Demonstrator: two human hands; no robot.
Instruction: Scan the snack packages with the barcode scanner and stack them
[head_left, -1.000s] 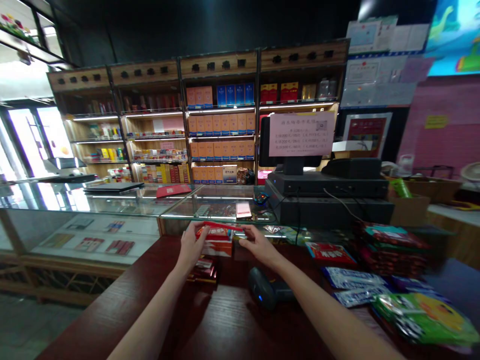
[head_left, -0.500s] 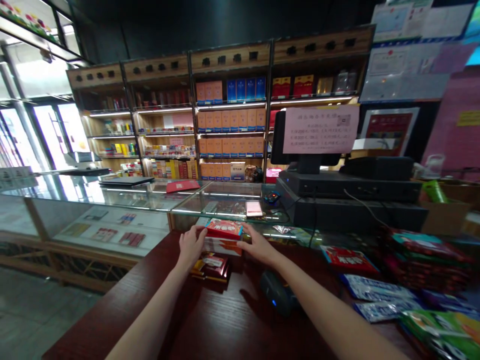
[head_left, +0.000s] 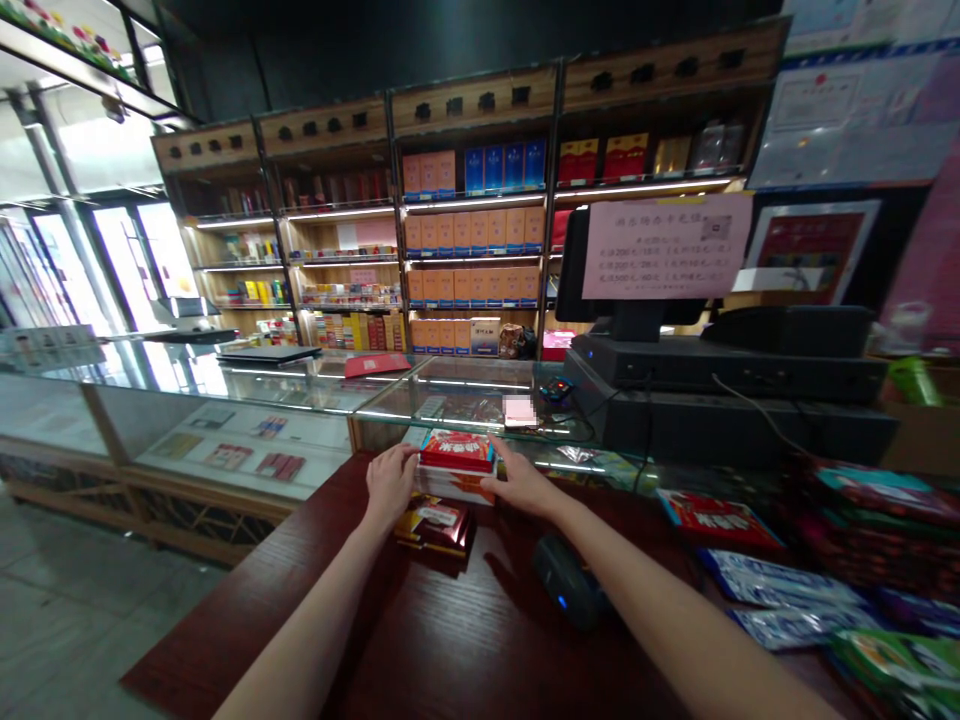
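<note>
The red snack packet [head_left: 457, 447] lies between the fingertips, atop a white-and-orange box [head_left: 450, 482], its long axis running from left hand [head_left: 391, 483] to right hand [head_left: 529, 485], neither clearly nearer. Left fingers curl at one end, right thumb and fingers spread around the other; whether they grip, I cannot tell.

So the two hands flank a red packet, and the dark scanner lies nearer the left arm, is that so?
Not quite: the head view shows the dark scanner nearer the right arm. The left hand and right hand do flank a red packet.
</note>
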